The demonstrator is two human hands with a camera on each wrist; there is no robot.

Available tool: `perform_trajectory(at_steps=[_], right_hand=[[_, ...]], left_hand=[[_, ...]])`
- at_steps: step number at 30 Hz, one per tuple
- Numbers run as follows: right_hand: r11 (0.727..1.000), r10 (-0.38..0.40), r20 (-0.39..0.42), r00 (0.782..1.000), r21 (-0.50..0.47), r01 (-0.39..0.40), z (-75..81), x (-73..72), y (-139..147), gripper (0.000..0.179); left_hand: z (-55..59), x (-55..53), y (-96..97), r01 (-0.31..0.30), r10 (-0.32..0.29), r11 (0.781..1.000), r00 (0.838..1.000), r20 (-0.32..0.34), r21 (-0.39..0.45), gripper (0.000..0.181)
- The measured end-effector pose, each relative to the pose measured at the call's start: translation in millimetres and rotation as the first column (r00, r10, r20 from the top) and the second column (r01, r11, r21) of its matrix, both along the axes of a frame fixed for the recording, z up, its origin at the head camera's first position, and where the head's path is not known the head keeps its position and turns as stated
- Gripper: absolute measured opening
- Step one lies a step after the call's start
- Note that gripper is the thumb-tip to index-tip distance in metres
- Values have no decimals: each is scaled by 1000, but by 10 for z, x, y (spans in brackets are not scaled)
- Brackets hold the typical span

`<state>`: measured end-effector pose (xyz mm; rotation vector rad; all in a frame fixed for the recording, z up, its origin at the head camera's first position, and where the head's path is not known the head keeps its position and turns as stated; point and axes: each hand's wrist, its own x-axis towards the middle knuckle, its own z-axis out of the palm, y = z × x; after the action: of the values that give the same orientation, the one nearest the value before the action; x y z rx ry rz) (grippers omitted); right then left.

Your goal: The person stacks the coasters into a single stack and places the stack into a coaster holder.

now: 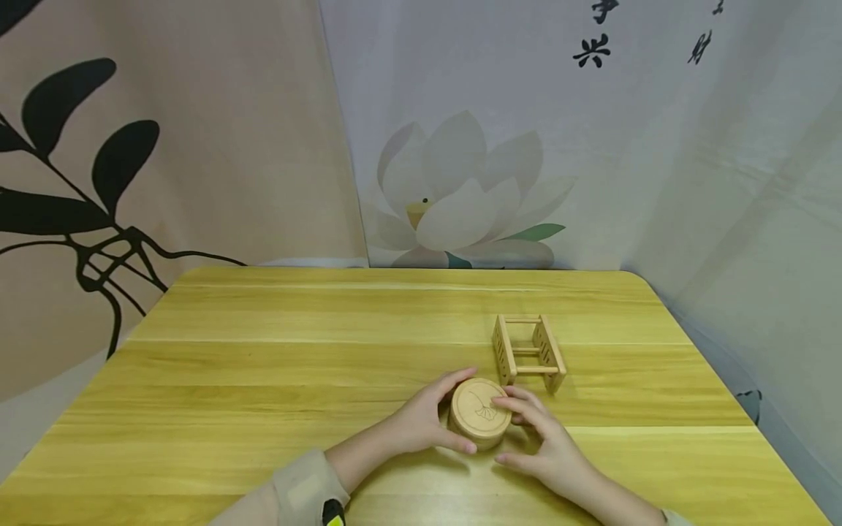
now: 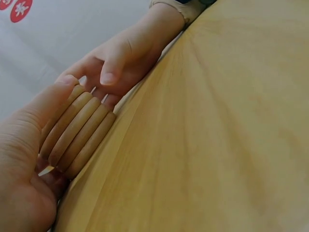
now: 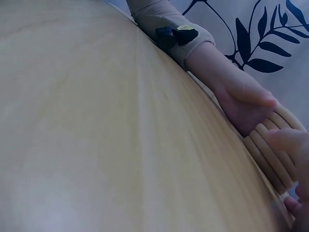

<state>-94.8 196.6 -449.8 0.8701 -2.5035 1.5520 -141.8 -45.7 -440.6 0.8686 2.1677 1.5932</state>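
Observation:
A stack of several round wooden coasters stands on the table, its top one engraved with a small leaf drawing. My left hand grips the stack from the left, thumb at the near side and fingers round the far side. In the left wrist view the layered edges of the coasters show beside the thumb. From the right, my right hand lays its fingertips on the top coaster's edge and far side, with the thumb held apart from the stack.
Just behind the stack stands a wooden coaster holder with two slotted side panels joined by thin bars. Both rest on a wooden table. A printed curtain hangs behind the far edge.

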Motion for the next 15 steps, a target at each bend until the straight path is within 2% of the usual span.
perform_trajectory(at_steps=[8,15], right_hand=[[999,-13,63,998,53,10,-8,-14,-24,73],[995,-21,72,997,95,14,15,-18,-48,77]], left_hand=[[-6,-27,22,20,-20,1000,998,53,8,104],[24,-19,28,21,-20,1000,999,44,-10,102]])
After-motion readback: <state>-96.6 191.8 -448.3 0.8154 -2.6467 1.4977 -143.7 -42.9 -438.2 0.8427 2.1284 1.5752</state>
